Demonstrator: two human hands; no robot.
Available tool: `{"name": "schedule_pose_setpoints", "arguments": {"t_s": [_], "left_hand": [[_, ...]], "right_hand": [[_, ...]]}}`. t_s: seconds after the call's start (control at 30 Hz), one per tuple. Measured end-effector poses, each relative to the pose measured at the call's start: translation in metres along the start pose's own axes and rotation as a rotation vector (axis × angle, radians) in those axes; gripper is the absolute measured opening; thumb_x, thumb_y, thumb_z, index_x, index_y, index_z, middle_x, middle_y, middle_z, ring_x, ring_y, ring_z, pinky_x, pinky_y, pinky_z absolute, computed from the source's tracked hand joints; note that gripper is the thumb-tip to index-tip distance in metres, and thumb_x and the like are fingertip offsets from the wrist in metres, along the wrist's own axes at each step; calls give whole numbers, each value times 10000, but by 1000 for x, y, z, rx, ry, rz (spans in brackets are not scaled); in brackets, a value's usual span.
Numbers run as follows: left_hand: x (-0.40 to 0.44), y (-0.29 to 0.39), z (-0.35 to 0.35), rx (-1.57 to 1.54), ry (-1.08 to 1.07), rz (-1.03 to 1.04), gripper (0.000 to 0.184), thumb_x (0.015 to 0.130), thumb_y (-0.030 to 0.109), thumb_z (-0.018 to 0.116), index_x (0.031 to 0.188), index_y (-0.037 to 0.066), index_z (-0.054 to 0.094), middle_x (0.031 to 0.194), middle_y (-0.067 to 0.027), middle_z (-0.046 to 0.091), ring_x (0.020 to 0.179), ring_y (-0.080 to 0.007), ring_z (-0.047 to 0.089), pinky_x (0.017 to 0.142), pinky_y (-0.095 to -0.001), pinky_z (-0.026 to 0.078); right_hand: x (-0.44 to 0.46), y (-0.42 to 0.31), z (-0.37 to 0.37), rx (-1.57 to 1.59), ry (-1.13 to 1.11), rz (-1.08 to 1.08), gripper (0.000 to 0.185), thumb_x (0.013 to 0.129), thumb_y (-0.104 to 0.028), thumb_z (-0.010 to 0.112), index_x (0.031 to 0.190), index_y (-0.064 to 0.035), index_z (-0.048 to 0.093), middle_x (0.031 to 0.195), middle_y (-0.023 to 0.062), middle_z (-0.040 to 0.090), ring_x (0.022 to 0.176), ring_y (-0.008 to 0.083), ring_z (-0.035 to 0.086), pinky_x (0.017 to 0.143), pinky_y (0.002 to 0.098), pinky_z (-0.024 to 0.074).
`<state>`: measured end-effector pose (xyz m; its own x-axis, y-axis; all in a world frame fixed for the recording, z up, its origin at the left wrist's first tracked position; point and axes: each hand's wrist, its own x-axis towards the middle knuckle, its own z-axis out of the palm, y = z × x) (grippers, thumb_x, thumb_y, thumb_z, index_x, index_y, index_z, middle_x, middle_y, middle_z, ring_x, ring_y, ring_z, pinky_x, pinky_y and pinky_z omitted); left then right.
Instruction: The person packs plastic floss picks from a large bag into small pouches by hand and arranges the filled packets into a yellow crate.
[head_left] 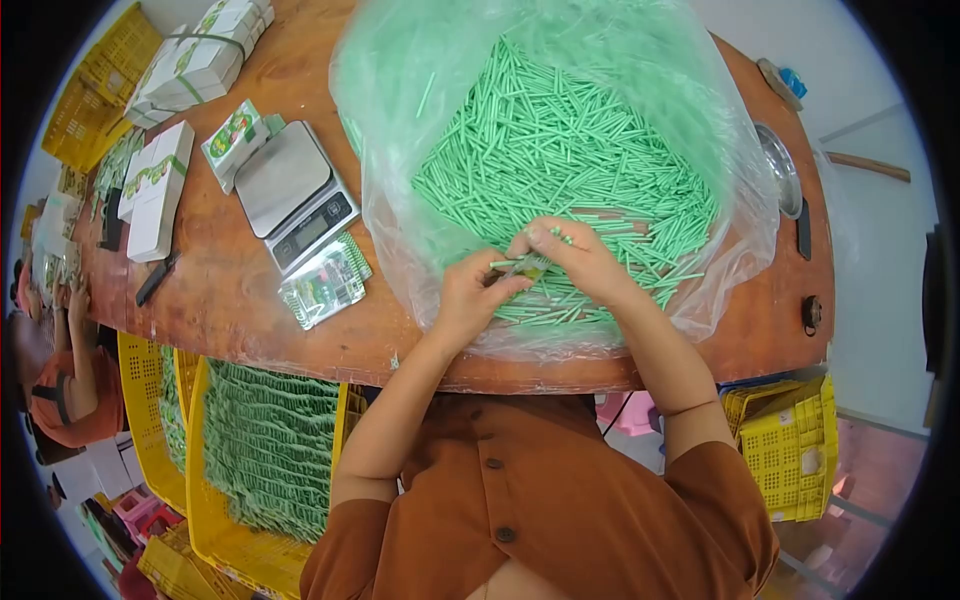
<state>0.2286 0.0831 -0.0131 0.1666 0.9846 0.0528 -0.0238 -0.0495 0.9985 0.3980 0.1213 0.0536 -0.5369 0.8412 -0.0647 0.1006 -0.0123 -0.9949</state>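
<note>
A large clear plastic bag (745, 250) lies opened out on the table, with a big heap of thin green sticks (560, 130) in it. Over the near edge of the heap, my two hands almost meet. My left hand (472, 292) is closed on a small clear packet (522, 268) that is partly hidden by the fingers. Bent fingers of my right hand (585, 262) pinch a few green sticks (560, 237) at the packet's mouth. Left of the bag, flat printed packets (328, 285) lie against a digital scale (297, 195).
White boxes (160, 190) and a black-handled tool (155, 280) lie on the wooden table (300, 345) at left. Beneath stands a yellow crate (205, 500) of filled green packets (270, 440). A metal bowl (780, 170) sits at right. Another person (80, 380) works at far left.
</note>
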Motion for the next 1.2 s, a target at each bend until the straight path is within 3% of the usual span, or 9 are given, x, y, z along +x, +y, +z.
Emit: {"name": "schedule_pose_setpoints", "arguments": {"t_s": [0.27,0.37,0.53,0.8,0.87,0.9,0.97,1.03,1.2], "left_hand": [[25,32,10,-99,13,-103,161,718,80,729,787,-11,615,688,-48,646,579,-50,519,503,-237,417],[24,37,13,66,8,-18,138,723,56,716,758,-21,607,669,-44,643,561,-50,514,485,-238,411],[18,42,11,131,-23,-19,116,735,53,699,726,-18,608,591,-22,583,530,-41,459,466,-231,380],[28,41,-7,-28,103,12,86,800,53,648,796,-4,583,685,-53,601,591,-66,505,508,-221,398],[24,39,-13,-127,178,88,61,823,41,621,835,7,571,740,-75,611,626,-85,532,532,-226,414],[16,46,-17,102,211,249,61,820,24,602,861,18,558,799,-95,610,671,-131,565,560,-245,437],[2,45,-28,331,246,408,83,816,8,583,887,29,544,857,-114,608,716,-177,597,589,-265,460],[-15,31,-41,660,-17,634,129,752,7,587,871,40,549,895,-121,602,758,-258,618,621,-312,495],[-48,32,-43,887,-143,689,183,683,32,587,861,37,546,933,-100,597,824,-272,619,652,-328,512]], "right_hand": [[2,-7,20,140,365,-139,270,938,-252,471,990,-5,568,828,24,569,858,108,508,797,265,412],[0,-6,18,-222,308,-175,242,920,-225,505,1006,-4,555,858,24,572,853,95,501,797,257,413],[0,13,24,409,367,95,206,927,-246,509,926,-44,549,826,35,559,807,117,520,740,266,429],[10,23,-22,1169,493,-10,202,957,-286,442,915,-96,493,779,38,536,729,175,507,687,303,423],[1,37,-51,1278,-51,-265,230,919,-314,516,896,-85,503,778,23,544,732,183,530,695,309,422],[-5,27,-46,1276,-49,-261,230,919,-314,516,896,-85,503,778,23,544,732,183,530,695,309,422],[-21,-2,-29,-325,501,65,295,835,-347,621,933,-78,552,666,24,549,543,201,483,603,320,443],[-27,2,-18,-545,444,4,333,787,-343,663,935,-62,564,691,68,575,580,236,525,601,341,451],[-9,12,12,-1104,195,69,308,733,-267,692,917,-44,586,815,164,621,747,358,594,632,413,469]]}}
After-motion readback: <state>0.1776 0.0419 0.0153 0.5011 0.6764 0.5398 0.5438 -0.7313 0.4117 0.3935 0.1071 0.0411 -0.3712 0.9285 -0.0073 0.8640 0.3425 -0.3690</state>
